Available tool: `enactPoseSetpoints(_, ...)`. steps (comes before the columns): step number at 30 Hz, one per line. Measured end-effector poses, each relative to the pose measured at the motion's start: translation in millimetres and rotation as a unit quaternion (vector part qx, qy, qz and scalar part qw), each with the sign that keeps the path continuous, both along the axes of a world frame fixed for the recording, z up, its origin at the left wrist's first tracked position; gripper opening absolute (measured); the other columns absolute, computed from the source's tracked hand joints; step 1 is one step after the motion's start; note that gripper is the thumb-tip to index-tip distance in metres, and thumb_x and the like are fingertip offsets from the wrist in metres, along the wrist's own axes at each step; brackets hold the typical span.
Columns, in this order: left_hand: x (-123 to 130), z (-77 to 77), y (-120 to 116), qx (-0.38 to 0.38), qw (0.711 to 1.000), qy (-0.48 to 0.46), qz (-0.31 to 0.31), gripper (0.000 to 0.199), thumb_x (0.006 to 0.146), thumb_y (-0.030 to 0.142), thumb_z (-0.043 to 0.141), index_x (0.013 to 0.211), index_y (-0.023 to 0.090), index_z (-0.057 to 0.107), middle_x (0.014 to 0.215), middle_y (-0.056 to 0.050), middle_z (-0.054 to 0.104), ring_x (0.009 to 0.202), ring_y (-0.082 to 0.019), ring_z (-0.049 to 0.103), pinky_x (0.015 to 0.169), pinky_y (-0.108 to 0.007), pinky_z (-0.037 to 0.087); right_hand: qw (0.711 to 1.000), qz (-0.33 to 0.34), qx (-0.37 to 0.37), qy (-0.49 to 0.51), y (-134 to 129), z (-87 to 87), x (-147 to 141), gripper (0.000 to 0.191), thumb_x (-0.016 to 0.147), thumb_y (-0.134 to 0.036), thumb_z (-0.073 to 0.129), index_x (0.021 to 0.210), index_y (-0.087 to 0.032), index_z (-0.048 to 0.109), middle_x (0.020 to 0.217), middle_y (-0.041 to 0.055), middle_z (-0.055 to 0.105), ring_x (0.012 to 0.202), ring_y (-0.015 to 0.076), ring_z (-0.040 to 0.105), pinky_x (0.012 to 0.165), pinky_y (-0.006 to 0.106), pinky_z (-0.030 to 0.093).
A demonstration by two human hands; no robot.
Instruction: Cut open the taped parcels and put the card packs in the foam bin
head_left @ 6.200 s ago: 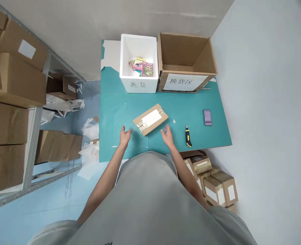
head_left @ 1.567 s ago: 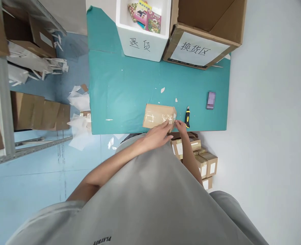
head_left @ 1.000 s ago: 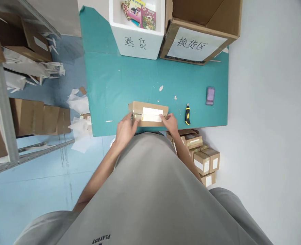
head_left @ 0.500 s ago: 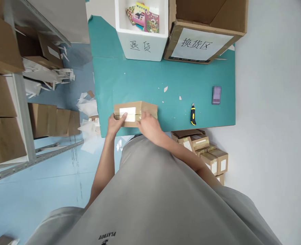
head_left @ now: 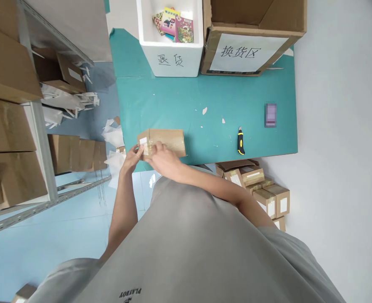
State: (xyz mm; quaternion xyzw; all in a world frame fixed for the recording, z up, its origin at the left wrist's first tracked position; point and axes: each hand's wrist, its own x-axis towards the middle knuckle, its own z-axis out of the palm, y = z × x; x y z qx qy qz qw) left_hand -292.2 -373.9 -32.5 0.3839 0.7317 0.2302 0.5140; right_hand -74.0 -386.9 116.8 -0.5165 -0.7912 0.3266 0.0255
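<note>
Close to the table's near edge, a small brown cardboard box (head_left: 168, 136) is held between both hands. It has clear tape along it and a white label (head_left: 144, 141) on its left part. My left hand (head_left: 132, 158) grips the left end, thumb by the label. Bent over the front of the box, my right hand (head_left: 163, 160) has its fingers curled on the cardboard near the tape; its fingertips are partly hidden. To the right on the green table mat (head_left: 179, 101) lies a black and yellow utility knife (head_left: 240, 142), touched by neither hand.
A white foam bin (head_left: 173, 59) with small booklets and a large open carton (head_left: 233, 73) stand at the back. A blurred purple item (head_left: 271, 115) lies at the right. Several boxes (head_left: 268, 200) are stacked below the table; a metal shelf (head_left: 43, 147) with cartons stands left.
The box has turned, so its labelled face now points left and looks narrower while its long side shows. Both hands have shifted left with it. The view has moved slightly.
</note>
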Motion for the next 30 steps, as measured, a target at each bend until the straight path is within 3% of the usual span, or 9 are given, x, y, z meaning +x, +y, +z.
enactPoseSetpoints(4,24.0,3.5,3.2,-0.005,0.999,0.005,-0.041,0.082,0.069,0.074,0.084,0.124,0.015,0.071,0.111,-0.012,0.079,0.097,-0.025,0.073,0.082,-0.031,0.057,0.992,-0.118,-0.042,-0.026,1.3,-18.1,78.4,0.052,0.109,-0.053,0.057,0.13,-0.007,0.066,0.132,0.0248,0.067,0.117,0.0338,0.07,0.102,0.046,0.058)
enactPoseSetpoints(8,73.2,10.5,6.0,-0.008,0.989,0.11,-0.1,0.065,0.07,0.069,0.085,0.104,0.016,0.07,0.107,-0.013,0.075,0.1,-0.03,0.071,0.085,-0.037,0.056,0.961,-0.249,-0.084,-0.085,4.8,-56.2,135.3,0.068,0.102,-0.068,0.062,0.127,-0.006,0.064,0.125,0.0262,0.071,0.119,0.0387,0.071,0.1,0.045,0.055)
enactPoseSetpoints(11,107.6,19.3,7.6,0.0,0.96,0.242,-0.144,0.056,0.072,0.068,0.085,0.091,0.02,0.063,0.108,-0.015,0.068,0.103,-0.035,0.068,0.092,-0.044,0.054,0.943,-0.297,-0.094,-0.113,8.5,-83.0,150.8,0.077,0.097,-0.076,0.063,0.13,-0.005,0.06,0.129,0.0284,0.07,0.118,0.04,0.072,0.098,0.043,0.055)
enactPoseSetpoints(13,120.3,27.4,8.1,0.008,0.948,0.275,-0.159,0.052,0.075,0.067,0.083,0.085,0.023,0.058,0.107,-0.014,0.063,0.103,-0.036,0.066,0.095,-0.047,0.053,0.937,-0.312,-0.098,-0.122,10.8,-92.9,153.1,0.079,0.095,-0.078,0.063,0.132,-0.008,0.058,0.132,0.0285,0.07,0.117,0.0396,0.073,0.095,0.042,0.055)
enactPoseSetpoints(17,123.4,44.8,7.0,0.042,0.948,0.269,-0.164,0.049,0.079,0.063,0.083,0.08,0.024,0.053,0.098,-0.009,0.058,0.096,-0.031,0.064,0.092,-0.044,0.053,0.936,-0.311,-0.094,-0.135,11.0,-93.3,159.3,0.071,0.096,-0.077,0.063,0.125,-0.013,0.058,0.127,0.0251,0.072,0.111,0.038,0.074,0.088,0.04,0.055)
enactPoseSetpoints(20,119.3,49.5,3.4,0.099,0.953,0.25,-0.142,0.046,0.08,0.06,0.084,0.086,0.023,0.058,0.099,-0.007,0.058,0.093,-0.028,0.063,0.089,-0.041,0.053,0.946,-0.294,-0.055,-0.121,4.0,-92.3,172.9,0.056,0.101,-0.07,0.061,0.119,-0.017,0.059,0.12,0.0182,0.074,0.107,0.034,0.073,0.085,0.037,0.052)
enactPoseSetpoints(22,117.8,43.8,-1.0,0.139,0.956,0.226,-0.122,0.044,0.081,0.056,0.084,0.098,0.021,0.063,0.105,-0.008,0.06,0.096,-0.027,0.064,0.09,-0.04,0.054,0.955,-0.281,-0.021,-0.095,-4.3,-98.2,183.7,0.045,0.104,-0.063,0.061,0.115,-0.019,0.059,0.117,0.014,0.074,0.107,0.0309,0.072,0.085,0.034,0.05)
enactPoseSetpoints(25,117.4,22.5,-11.0,0.161,0.966,0.176,-0.099,0.045,0.083,0.045,0.083,0.113,0.02,0.063,0.114,-0.01,0.065,0.105,-0.028,0.067,0.098,-0.041,0.054,0.963,-0.264,0.007,-0.059,-20.3,-116.1,196.4,0.032,0.107,-0.052,0.06,0.112,-0.019,0.061,0.117,0.0129,0.074,0.109,0.0288,0.071,0.088,0.033,0.049)
enactPoseSetpoints(30,116.4,-19.5,-32.0,0.066,0.991,0.103,-0.062,0.037,0.078,0.026,0.078,0.11,0.021,0.059,0.117,-0.011,0.072,0.103,-0.026,0.072,0.096,-0.041,0.058,0.966,-0.243,-0.048,-0.079,-46.2,-148.1,203.3,0.022,0.104,-0.039,0.067,0.108,-0.017,0.066,0.117,0.0157,0.076,0.106,0.0294,0.072,0.089,0.033,0.05)
